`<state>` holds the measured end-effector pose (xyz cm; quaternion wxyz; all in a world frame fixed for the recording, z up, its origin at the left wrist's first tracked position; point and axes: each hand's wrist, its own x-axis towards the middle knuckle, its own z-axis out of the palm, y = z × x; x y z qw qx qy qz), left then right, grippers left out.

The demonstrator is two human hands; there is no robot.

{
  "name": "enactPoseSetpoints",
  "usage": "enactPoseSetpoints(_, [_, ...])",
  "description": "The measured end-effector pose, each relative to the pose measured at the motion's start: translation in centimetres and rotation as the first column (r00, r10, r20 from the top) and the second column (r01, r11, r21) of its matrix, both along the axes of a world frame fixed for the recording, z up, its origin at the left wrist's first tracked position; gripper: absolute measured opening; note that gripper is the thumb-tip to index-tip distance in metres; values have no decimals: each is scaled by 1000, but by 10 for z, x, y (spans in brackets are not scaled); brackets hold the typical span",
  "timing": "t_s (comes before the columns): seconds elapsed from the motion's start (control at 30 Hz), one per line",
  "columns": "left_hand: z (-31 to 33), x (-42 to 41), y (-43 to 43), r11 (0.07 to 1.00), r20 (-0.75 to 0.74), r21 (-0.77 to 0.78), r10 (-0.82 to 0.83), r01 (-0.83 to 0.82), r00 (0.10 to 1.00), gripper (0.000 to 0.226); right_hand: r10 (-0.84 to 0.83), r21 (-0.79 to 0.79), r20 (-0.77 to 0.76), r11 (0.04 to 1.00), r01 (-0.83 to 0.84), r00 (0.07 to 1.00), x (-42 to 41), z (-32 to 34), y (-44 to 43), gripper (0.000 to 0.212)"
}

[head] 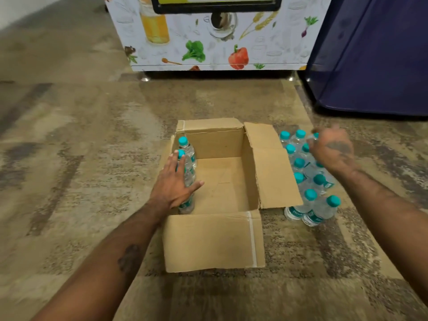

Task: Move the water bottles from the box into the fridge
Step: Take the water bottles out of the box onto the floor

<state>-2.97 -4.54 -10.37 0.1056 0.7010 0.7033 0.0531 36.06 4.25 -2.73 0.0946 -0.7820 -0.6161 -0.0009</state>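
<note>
I see printed cabinet and dark blue appliance beyond box on floor. Box flap screens bottle cluster. Left hand spread flat on near bottle by box's left wall. Right hand blurred over cluster, grip unclear.

Vegetable-printed cabinet stands on mottled floor.

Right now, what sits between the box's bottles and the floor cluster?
Head view: between the boxed bottles and the floor cluster, only bare box bottom and its right flap.
</note>
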Motion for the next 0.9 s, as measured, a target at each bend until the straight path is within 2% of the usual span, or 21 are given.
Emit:
enactPoseSetpoints(0.07, [3, -3, -7, 1000, 103, -4, 29, -29, 994, 95, 275, 94, -158, 960, -263, 948, -56, 1, -5, 29])
enactPoseSetpoints(0.17, [5, -9, -25, 998, 241, -10, 70, -69, 968, 82, 543, 55, -294, 831, -553, 787, -141, -12, -25, 27])
enactPoseSetpoints(0.27, [6, -17, -37, 998, 229, -45, 63, -54, 971, 86, 652, -37, -399, 691, -722, 645, -210, -25, -52, 36])
enactPoseSetpoints(0.37, [7, -25, -41, 993, 147, -107, -37, 53, 988, 102, 727, -98, -376, 586, -804, 575, -254, -34, -68, 44])
enactPoseSetpoints(0.47, [4, -26, -45, 986, 93, -128, -92, 103, 991, 123, 725, -142, -339, 591, -794, 600, -273, -42, -74, 45])
enactPoseSetpoints(0.57, [4, -24, -47, 990, 41, -108, -87, 91, 995, 131, 683, -94, -381, 643, -760, 624, -279, -45, -79, 48])
enactPoseSetpoints(0.8, [11, -21, -47, 992, -7, -90, -91, 91, 996, 140, 641, -40, -311, 729, -684, 701, -293, -44, -89, 45])
enactPoseSetpoints(0.9, [12, -21, -45, 989, -21, -107, -101, 98, 995, 140, 630, -31, -331, 737, -675, 702, -292, -45, -90, 43])
